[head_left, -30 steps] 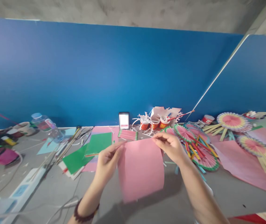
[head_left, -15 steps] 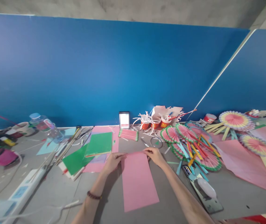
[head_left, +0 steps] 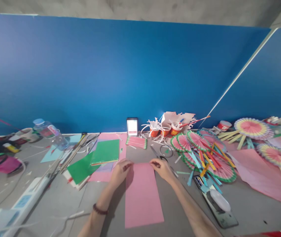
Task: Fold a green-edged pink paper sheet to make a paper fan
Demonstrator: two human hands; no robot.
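A rectangular sheet of pink paper (head_left: 142, 197) lies lengthwise in front of me on the grey table. My left hand (head_left: 120, 171) pinches its far left corner between thumb and fingers. At the far right corner, my right hand (head_left: 162, 168) grips the edge in a similar pinch. Just beyond my right hand are scissors (head_left: 158, 154) with dark handles, partly hidden by that hand, and a roll of clear tape (head_left: 166, 151). A pleated pink strip with green edges (head_left: 136, 142) rests past the paper's far edge.
Green paper sheets (head_left: 106, 150) and thin sticks (head_left: 75, 153) lie to the left, near a power strip (head_left: 23, 200) and a plastic bottle (head_left: 54, 133). Pleated paper fans (head_left: 197, 141), a phone (head_left: 219, 210) and a white mouse (head_left: 219, 200) occupy the right. Red cups (head_left: 175, 129) stand by the blue partition (head_left: 130, 72).
The near end of the pink paper has swung slightly left, so the sheet lies straighter. Both hands stay at its far corners, and more of the scissors shows.
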